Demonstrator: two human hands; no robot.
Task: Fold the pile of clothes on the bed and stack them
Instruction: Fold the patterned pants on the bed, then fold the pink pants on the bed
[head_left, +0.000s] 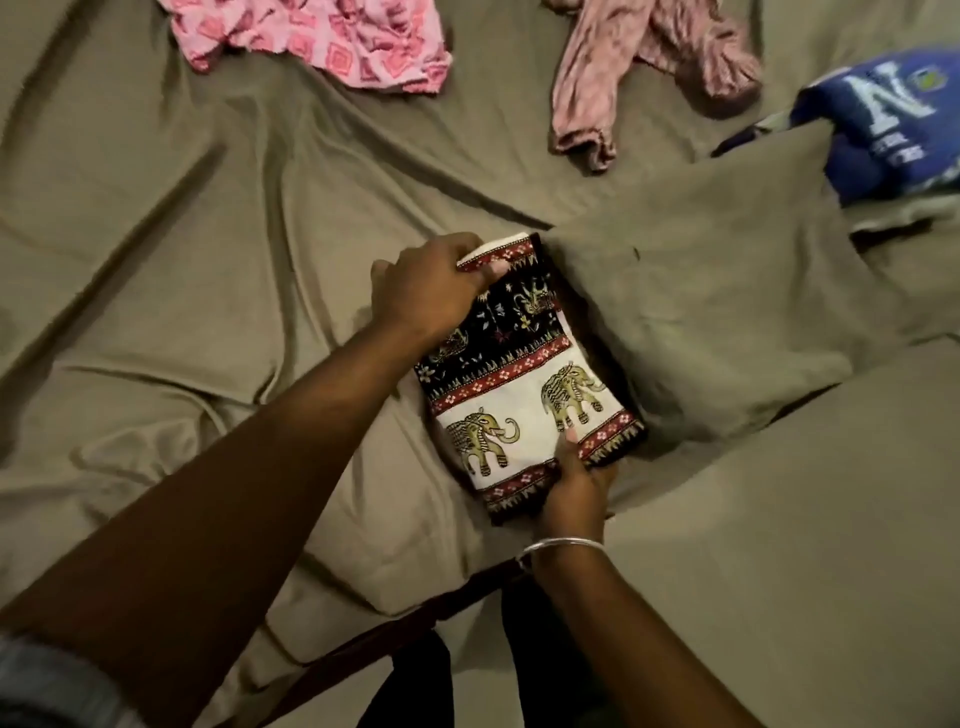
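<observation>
Both hands, left hand (431, 291) and right hand (574, 488), pinch opposite ends of the folded elephant-print cloth (524, 374); keep edges aligned and press flat.

The blue garment (883, 111) is blurred and cut by the right edge. The pink patterned cloth (317, 41) is cut at the top. My right hand (574, 493) hides its fingers under the folded elephant cloth (524, 374).

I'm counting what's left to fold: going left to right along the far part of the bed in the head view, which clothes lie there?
Pink patterned garment → dusty-pink striped garment → blue garment with white lettering.
</observation>
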